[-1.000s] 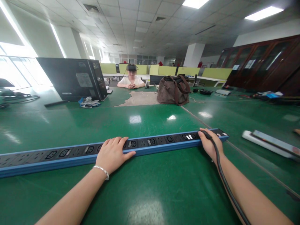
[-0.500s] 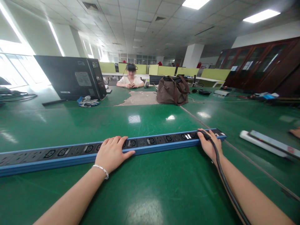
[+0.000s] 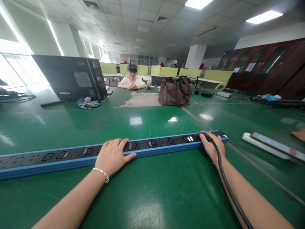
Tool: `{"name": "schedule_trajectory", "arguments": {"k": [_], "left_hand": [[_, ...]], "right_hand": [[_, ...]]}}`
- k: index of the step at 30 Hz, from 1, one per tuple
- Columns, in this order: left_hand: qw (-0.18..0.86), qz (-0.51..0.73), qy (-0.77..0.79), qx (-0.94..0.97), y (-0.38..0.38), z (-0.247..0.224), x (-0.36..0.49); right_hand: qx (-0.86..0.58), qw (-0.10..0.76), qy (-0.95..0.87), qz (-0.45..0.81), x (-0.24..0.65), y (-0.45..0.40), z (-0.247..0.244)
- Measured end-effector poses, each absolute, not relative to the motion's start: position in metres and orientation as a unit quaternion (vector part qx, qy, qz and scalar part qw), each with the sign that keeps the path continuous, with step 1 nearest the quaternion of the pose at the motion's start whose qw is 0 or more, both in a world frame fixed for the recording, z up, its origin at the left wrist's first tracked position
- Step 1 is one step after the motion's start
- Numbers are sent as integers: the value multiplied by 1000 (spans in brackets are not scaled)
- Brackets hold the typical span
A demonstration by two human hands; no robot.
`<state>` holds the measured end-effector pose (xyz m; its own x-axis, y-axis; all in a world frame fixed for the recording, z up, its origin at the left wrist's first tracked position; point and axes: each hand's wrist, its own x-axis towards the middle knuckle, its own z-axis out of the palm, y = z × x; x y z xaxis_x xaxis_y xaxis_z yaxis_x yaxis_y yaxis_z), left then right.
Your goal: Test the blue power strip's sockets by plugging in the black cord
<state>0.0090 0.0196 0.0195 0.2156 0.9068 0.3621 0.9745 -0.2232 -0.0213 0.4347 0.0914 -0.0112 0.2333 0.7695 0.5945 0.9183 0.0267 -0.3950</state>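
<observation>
A long blue power strip (image 3: pixel 164 147) with a black socket face lies across the green table. My left hand (image 3: pixel 113 156) rests over its middle, fingers on the far edge and thumb along the near side, gripping the strip. Near the strip's right end, my right hand (image 3: pixel 213 146) is closed around the plug end of a black cable (image 3: pixel 222 173). The plug is at the socket face; how deep it sits is hidden by the fingers. From there the cable runs down over my right forearm. Two white marks show on the sockets just left of my right hand.
A black computer case (image 3: pixel 71 78) stands at the back left, with gloves (image 3: pixel 87 103) before it. A brown bag (image 3: pixel 173 92) sits at the back centre. Across the table sits a person (image 3: pixel 132 81). White bars (image 3: pixel 267 146) lie at right, near another person's hand (image 3: pixel 299 135).
The view has shifted very slightly. Both hands keep their places on the strip and the cable. At the right edge, the other person's hand shows a little more.
</observation>
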Motion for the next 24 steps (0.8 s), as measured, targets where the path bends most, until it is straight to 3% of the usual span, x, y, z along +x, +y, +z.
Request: {"name": "schedule_trajectory", "arguments": {"k": [10,24], "left_hand": [[115,-134,-615,-768,19,21,10],[119,-128,-616,-768,19,20,10]], "right_hand": [[-752,385,-531,-70,428,83,-1],[-719,433,-541,-50,429,84,-6]]}}
